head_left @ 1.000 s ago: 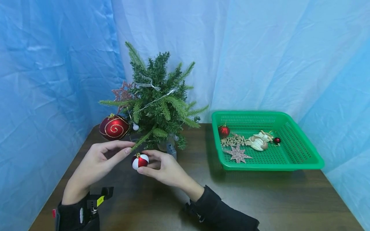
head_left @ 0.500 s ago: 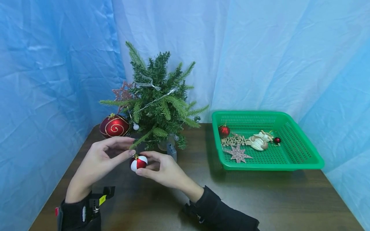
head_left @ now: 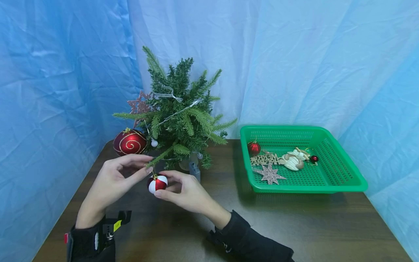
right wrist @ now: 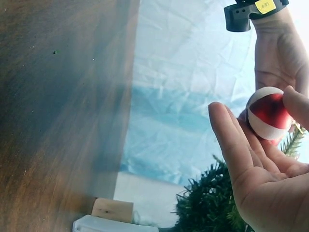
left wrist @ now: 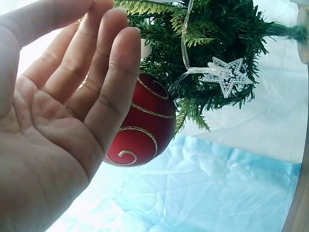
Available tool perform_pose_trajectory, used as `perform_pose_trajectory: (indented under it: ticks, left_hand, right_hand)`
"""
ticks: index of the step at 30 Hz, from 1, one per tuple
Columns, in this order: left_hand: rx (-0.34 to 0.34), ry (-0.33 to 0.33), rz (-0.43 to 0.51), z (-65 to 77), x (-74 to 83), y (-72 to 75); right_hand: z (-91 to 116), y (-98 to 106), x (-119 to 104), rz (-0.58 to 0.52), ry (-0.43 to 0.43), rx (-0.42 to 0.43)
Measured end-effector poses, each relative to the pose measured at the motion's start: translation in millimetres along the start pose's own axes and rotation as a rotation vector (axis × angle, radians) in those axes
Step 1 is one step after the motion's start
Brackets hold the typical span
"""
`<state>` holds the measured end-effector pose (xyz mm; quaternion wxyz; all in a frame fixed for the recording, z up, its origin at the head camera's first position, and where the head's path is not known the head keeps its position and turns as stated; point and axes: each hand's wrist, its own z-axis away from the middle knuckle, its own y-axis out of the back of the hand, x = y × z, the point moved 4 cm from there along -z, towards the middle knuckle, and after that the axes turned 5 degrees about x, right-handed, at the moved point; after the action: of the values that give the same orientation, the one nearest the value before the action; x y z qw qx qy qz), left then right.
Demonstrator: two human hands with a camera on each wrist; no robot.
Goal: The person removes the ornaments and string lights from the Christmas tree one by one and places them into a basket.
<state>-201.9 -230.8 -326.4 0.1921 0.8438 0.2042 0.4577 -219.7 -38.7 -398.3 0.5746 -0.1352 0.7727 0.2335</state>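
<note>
My right hand (head_left: 191, 193) holds a small red-and-white Christmas bauble (head_left: 158, 184) between thumb and fingers, with its gold cap upward. In the right wrist view, the thumb presses this bauble's side while the fingers lie behind it. Just above the cap, my left hand (head_left: 112, 180) pinches the tip of a low tree branch (head_left: 163, 155) at thumb and index finger. That branch belongs to a small artificial Christmas tree (head_left: 183, 112). Behind my left fingers hangs a big dark-red bauble with gold swirls (head_left: 130, 143), which the left wrist view shows partly covered by the fingers.
A green plastic basket (head_left: 307, 189) on the right holds a red bauble (head_left: 254, 148), a glitter star (head_left: 270, 174), a wooden lettered sign (head_left: 266, 159) and an angel figure (head_left: 292, 160). A pink star (head_left: 139, 104) and string lights hang on the tree. Blue cloth surrounds the wooden table (head_left: 294, 225).
The small bauble and right hand have moved slightly left, under the branch tip. My left hand has shifted slightly right and up, lifting its fingers along the branch tip.
</note>
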Motion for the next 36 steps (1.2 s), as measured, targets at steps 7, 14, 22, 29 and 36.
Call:
perform_pose_trajectory:
  ticks: [7,14,22,29,36]
  left_hand:
    - [0.013,0.01,-0.018,0.6,0.3,1.9]
    - [0.04,0.002,-0.007,2.3,2.5,4.4]
    - [0.098,-0.049,0.018,3.0,5.7,7.5]
    - [0.109,-0.12,0.018,2.1,10.3,9.6]
    - [0.106,-0.151,0.033,2.3,11.2,10.3]
  right_hand:
    - [0,1,-1,-0.006,-0.003,0.02]
    - [2,1,-4,-0.028,-0.009,0.062]
    - [3,1,-7,-0.056,0.004,0.083]
    - [4,2,-8,-0.06,0.022,0.088]
    - [4,2,-9,-0.055,0.042,0.095]
